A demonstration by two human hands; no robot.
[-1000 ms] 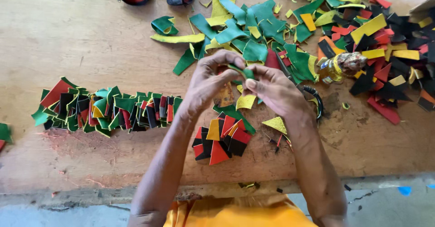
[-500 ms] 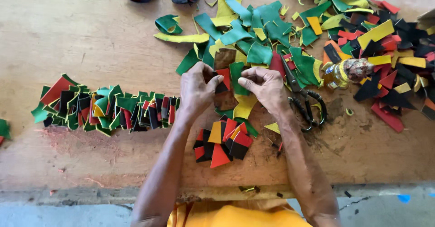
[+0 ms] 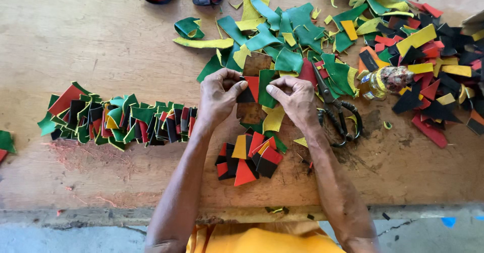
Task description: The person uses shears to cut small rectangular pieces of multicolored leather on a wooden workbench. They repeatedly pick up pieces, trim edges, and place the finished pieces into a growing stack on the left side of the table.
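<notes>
1. the left hand (image 3: 218, 99) and the right hand (image 3: 297, 99) meet over the wooden counter (image 3: 91, 41), just left of the black-handled scissors (image 3: 337, 114).
2. the left fingers (image 3: 233, 80) are pressed together, pinching the left edge of a small patchwork piece (image 3: 253, 89) of black, red and green scraps.
3. the right fingers (image 3: 275, 87) are pinched on the green right edge of the same piece, so it is held between both hands, just above the counter.
4. a brown square pad (image 3: 254, 66) lies under the piece, left of the scissors; how it touches the piece i cannot tell.
5. a small fan of red, black and yellow scraps (image 3: 249, 159) lies below and left of the scissors, between the forearms.
6. a long row of overlapped green, red and black pieces (image 3: 121, 119) stretches well to the left of the scissors.
7. a loose heap of green and yellow offcuts (image 3: 292, 36) lies above the scissors; red, black and yellow scraps (image 3: 438, 66) spread to their right.
8. a small glue bottle (image 3: 384, 80) lies on its side just right of the scissors.
</notes>
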